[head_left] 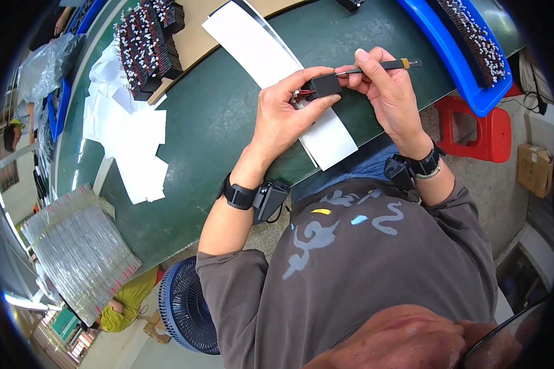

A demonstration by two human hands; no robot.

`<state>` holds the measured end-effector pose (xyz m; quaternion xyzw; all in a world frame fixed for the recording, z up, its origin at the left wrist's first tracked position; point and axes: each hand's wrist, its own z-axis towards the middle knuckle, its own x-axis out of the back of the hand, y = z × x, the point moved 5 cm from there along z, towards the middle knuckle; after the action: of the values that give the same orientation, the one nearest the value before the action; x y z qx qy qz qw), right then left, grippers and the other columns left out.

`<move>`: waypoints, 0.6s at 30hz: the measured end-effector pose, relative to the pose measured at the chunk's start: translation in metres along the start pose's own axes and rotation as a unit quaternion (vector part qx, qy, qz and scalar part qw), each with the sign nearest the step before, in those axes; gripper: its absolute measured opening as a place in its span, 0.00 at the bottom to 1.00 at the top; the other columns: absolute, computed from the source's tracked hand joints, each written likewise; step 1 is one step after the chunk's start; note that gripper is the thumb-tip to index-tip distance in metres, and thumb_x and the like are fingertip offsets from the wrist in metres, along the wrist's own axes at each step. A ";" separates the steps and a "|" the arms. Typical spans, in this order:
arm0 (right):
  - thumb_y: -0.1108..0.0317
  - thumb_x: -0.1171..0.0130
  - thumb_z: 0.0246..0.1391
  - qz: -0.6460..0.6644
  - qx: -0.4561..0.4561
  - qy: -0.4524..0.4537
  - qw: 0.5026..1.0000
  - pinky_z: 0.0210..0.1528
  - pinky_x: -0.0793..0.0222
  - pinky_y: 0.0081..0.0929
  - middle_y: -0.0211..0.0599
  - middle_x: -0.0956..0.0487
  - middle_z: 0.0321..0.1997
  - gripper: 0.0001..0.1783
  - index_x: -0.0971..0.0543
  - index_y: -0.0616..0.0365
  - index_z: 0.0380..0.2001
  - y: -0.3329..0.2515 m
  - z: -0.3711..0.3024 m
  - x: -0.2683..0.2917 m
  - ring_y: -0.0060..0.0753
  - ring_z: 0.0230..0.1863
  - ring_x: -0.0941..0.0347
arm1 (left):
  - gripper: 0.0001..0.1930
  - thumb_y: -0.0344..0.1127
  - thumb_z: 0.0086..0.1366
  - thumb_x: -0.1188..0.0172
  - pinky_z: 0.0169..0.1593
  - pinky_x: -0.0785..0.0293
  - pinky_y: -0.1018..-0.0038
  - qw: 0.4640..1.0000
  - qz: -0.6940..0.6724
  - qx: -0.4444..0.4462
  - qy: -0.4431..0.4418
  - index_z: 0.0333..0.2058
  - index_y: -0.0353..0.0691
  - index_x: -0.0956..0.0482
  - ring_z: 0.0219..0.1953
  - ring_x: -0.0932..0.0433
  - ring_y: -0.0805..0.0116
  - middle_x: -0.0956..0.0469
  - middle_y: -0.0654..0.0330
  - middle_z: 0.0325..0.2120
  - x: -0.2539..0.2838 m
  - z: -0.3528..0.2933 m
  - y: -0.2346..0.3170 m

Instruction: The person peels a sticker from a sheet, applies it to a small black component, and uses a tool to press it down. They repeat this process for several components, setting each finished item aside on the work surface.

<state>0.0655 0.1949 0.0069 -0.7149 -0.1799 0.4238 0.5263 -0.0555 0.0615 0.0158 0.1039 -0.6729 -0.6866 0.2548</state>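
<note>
Above the table, my left hand (280, 117) grips a small black box (327, 85) between thumb and fingers. Red wires (302, 93) come out of the box's left end, by my palm. My right hand (392, 95) is closed round a pair of dark tweezers (406, 63) with a yellowish band near the back end. Their tips point left and reach the right side of the box; whether they touch it, I cannot tell. Under both hands lies a long white paper strip (331, 146) that runs across the green table (209, 123) to its near edge.
Rows of black boxes with red wires and white ends (148, 52) stand at the far left. Nearby are loose white papers (126, 138) and a stack of clear plastic tubes (83, 246). A blue tray (470, 92) holds similar pieces at right, above a red stool (495, 132). A fan (188, 307) stands below left.
</note>
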 end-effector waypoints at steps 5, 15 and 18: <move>0.63 0.46 0.69 -0.014 0.002 0.011 1.000 0.53 0.22 0.31 0.31 0.22 0.28 0.12 0.26 0.54 0.30 0.000 -0.001 -0.001 0.30 0.45 0.19 | 0.18 0.34 0.57 0.27 0.45 0.21 0.76 1.000 0.003 -0.007 0.018 0.47 0.42 0.16 0.37 0.17 0.73 0.14 0.61 0.35 0.001 -0.001 0.005; 0.67 0.43 0.66 -0.159 0.304 0.039 0.938 0.54 0.23 0.36 0.45 0.16 0.42 0.08 0.23 0.61 0.38 -0.038 -0.025 -0.006 0.37 0.47 0.18 | 0.19 0.35 0.57 0.27 0.43 0.21 0.76 1.000 0.006 -0.002 0.005 0.48 0.42 0.16 0.36 0.17 0.74 0.15 0.60 0.35 0.001 -0.002 -0.004; 0.76 0.37 0.57 -0.537 0.423 -0.146 0.715 0.57 0.25 0.41 0.49 0.17 0.48 0.10 0.22 0.61 0.42 -0.032 -0.028 -0.038 0.45 0.50 0.18 | 0.19 0.34 0.57 0.27 0.43 0.21 0.77 1.000 0.002 -0.014 0.010 0.48 0.41 0.16 0.36 0.17 0.74 0.15 0.60 0.35 0.001 -0.003 -0.009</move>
<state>0.0718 0.1637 0.0537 -0.1303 -0.4101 0.2013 0.8799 -0.0563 0.0581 0.0070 0.1056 -0.6607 -0.6945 0.2645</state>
